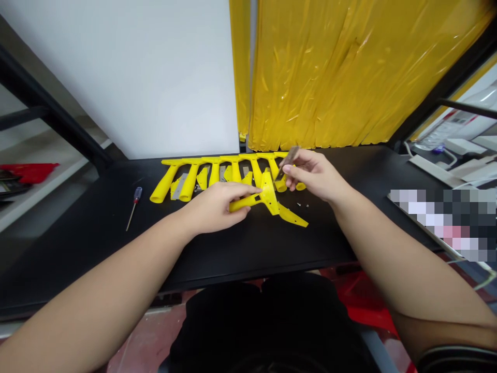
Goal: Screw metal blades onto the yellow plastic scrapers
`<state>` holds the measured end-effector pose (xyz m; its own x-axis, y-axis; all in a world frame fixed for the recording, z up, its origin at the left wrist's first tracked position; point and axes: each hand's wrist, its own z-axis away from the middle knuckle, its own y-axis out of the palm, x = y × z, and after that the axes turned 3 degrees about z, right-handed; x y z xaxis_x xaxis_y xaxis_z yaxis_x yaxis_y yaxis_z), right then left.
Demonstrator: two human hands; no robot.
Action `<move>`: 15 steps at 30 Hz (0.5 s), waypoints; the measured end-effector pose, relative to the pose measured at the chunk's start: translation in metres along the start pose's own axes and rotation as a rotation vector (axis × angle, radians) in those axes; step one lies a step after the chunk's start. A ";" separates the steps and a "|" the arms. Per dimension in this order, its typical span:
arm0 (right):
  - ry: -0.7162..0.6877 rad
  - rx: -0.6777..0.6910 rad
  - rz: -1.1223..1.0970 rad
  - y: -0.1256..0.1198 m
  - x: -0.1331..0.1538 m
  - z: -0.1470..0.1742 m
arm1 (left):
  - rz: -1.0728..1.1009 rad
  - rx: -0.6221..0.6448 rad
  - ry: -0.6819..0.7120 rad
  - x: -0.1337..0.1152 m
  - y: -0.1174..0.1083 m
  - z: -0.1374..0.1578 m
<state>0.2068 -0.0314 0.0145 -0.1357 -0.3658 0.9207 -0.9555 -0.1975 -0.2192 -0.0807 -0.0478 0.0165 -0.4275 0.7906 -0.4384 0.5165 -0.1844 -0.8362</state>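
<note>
My left hand [221, 207] is closed round the grip of a yellow plastic scraper handle [268, 194], its wide flat head turned to the right. Between the thumb and fingers of my right hand [316, 175] is a thin, dark grey metal blade [288, 163], held up just beyond that head. On the black table below lies a loose yellow plastic plate [293, 215] with small holes. Two small screws [298, 204] rest to the right of it. Behind my hands, several more yellow scraper handles [166, 182] form a row, with metal blades [179, 187] and yellow plates between them.
A screwdriver [135, 204] with a blue and clear handle lies on the table [240, 256] at the left. Yellow plastic sheeting [341, 72] and a white panel [166, 77] stand behind. Boxes and a blurred-out item [446, 217] are at the right edge.
</note>
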 end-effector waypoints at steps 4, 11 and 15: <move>-0.181 0.046 0.189 -0.002 0.007 0.005 | 0.008 -0.021 -0.020 0.001 -0.001 0.000; -0.227 0.147 0.334 -0.001 0.003 0.007 | -0.004 -0.052 -0.012 0.000 0.000 -0.001; -0.124 0.138 0.219 0.004 -0.004 0.006 | -0.012 -0.059 0.011 0.000 0.000 0.000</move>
<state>0.2052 -0.0359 0.0085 -0.2938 -0.5201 0.8020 -0.8610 -0.2205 -0.4584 -0.0811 -0.0474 0.0166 -0.4261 0.7989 -0.4246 0.5543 -0.1404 -0.8204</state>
